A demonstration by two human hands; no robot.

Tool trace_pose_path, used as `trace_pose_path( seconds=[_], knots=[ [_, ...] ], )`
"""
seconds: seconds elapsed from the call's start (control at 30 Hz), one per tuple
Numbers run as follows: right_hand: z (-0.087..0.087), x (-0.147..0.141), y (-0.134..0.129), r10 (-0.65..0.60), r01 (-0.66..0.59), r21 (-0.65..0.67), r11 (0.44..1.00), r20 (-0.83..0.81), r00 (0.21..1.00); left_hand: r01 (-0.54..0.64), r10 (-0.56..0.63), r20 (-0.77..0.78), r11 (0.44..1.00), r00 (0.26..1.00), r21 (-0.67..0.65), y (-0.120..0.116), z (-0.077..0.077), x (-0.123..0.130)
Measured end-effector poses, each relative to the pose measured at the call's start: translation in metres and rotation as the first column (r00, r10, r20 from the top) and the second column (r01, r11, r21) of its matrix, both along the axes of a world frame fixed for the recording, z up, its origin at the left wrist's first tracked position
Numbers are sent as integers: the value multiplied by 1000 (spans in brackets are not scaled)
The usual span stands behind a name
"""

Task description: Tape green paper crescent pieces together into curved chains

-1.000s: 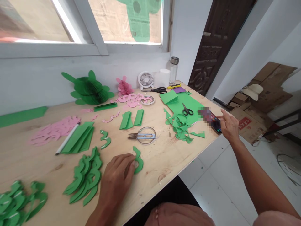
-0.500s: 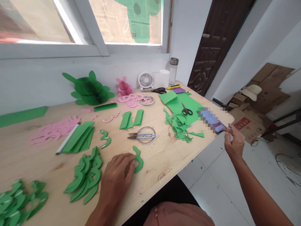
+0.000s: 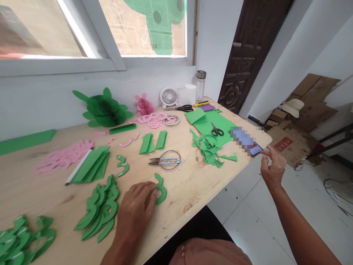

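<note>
The curved green paper cut-out [image 3: 162,193] is lying on the bench [image 3: 182,191] at about 12 o'clock from your left hand [image 3: 135,209], and your fingers [image 3: 149,195] are pressing against its lower curve. Your hands are well apart: the right hand [image 3: 273,171] is hovering at 3 o'clock, its fingers spread open just beside a phone [image 3: 256,149] whose screen is partly blurred out. You appear to be handling the pieces one at a time, with a stack of matching green cut-outs [image 3: 100,209] at 9 o'clock and thread snips [image 3: 164,161] resting at 12 o'clock beyond the piece. The next move calls for a steady, light hold, because the paper looks thin.
</note>
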State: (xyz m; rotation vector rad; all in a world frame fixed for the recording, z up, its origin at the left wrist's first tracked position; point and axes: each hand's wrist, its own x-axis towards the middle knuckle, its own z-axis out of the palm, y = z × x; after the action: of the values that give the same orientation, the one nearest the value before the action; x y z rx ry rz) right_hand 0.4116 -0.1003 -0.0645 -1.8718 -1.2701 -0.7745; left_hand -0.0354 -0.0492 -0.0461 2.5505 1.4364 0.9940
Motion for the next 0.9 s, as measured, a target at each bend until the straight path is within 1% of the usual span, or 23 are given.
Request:
trace_pose_path(
  seconds=[0.1, 0.2, 0.27, 0.33, 0.37, 0.4, 0.47, 0.5, 0.53, 0.57, 0.6, 0.63, 0.67, 0.73, 0.83, 0.9],
  knots=[
    [5, -6, 4, 9, -9, 20, 1000, -11, 1000, -3, 3, 3, 1000, 1000, -1, 0, 1, 0],
    [11, -24, 7, 41, -39, 32, 999, -38, 998, 1, -1, 0, 1000, 1000, 3, 0, 1, 0],
    [17, -46, 10, 116, -112, 48, 992, -66, 991, 4, -4, -1, 1000, 1000, 14, 1, 2, 1],
    [23, -78, 13, 258, -252, 71, 965, -87, 962, 7, -7, -5, 1000, 1000, 20, 1, 2, 1],
    [27, -96, 15, 350, -343, 78, 936, -95, 932, 8, -8, -9, 1000, 1000, 20, 1, 2, 2],
    [31, -116, 18, 450, -444, 73, 893, -112, 886, 9, -8, -14, 1000, 1000, 20, 1, 2, 2],
    [37, -156, 23, 635, -633, 66, 772, -137, 760, 6, -5, -24, 1000, 1000, 23, 0, 2, 2],
    [40, -175, 26, 703, -704, 55, 708, -148, 696, 4, -3, -29, 1000, 1000, 28, 0, 1, 2],
    [42, -193, 29, 764, -769, 30, 638, -150, 628, 3, -2, -33, 999, 999, 35, 0, 1, 1],
    [43, -209, 32, 809, -814, 31, 579, -144, 570, 5, -3, -37, 999, 999, 43, 0, 0, 1],
    [44, -223, 34, 843, -851, 14, 526, -144, 518, 7, -5, -41, 999, 999, 50, 0, 0, 1],
    [45, -235, 37, 864, -874, -6, 485, -151, 480, 11, -8, -45, 998, 999, 59, 0, 0, 1],
    [46, -246, 39, 878, -890, -30, 454, -157, 453, 13, -10, -48, 998, 999, 66, 1, 1, 1],
    [45, -261, 42, 887, -905, -89, 417, -178, 426, 15, -11, -50, 997, 999, 77, 1, 3, 1],
    [41, -276, 44, 884, -901, -183, 393, -194, 425, 22, -19, -45, 997, 999, 76, -1, 7, 2],
    [37, -280, 46, 880, -891, -232, 389, -192, 435, 24, -22, -33, 998, 999, 66, -2, 9, 3]
  ],
)
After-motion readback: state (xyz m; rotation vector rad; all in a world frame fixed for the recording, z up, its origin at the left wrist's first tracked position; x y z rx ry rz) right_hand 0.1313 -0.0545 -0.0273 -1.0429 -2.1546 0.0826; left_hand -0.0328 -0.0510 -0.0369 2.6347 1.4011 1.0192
